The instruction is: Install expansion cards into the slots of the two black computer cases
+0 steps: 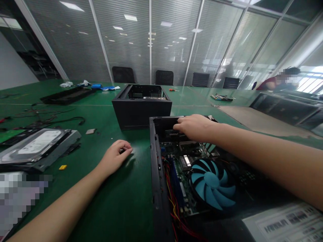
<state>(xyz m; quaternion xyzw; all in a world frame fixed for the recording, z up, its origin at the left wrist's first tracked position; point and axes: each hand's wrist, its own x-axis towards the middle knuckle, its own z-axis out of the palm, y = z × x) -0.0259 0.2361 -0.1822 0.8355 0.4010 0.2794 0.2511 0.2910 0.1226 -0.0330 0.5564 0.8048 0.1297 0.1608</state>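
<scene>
An open black computer case (155, 174) lies on the green table (118, 208) in front of me, showing a motherboard (186, 158), red and yellow wires and a blue cooler fan (213, 185). My right hand (194, 127) reaches into the far end of the case and rests on a black part there; whether it grips it is unclear. My left hand (116, 156) lies on the table left of the case, fingers curled over a small dark object that is mostly hidden.
A second, empty black case (141, 109) stands just beyond. A hard drive in a metal bracket (37, 148) lies at left, with loose cables (58, 121) and a yellow bit (63, 167). Another person (280, 80) sits far right. Chairs line the glass wall.
</scene>
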